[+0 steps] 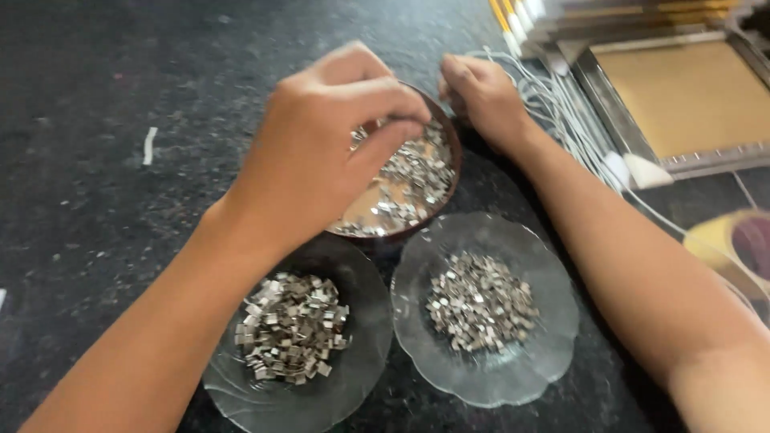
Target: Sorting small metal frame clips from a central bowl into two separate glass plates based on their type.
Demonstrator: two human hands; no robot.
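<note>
My left hand hovers over a brown bowl of small shiny metal pieces, fingertips pinched together down among them. My right hand rests curled at the bowl's far right rim, beside white cables; whether it grips anything I cannot tell. Two clear glass plates stand nearer me: the left plate holds a heap of small square metal pieces, the right plate holds a similar heap.
All stands on a dark speckled stone counter. A bundle of white cables runs along the right. A metal tray with a tan inside lies at the top right. A yellow tape roll sits at the right edge.
</note>
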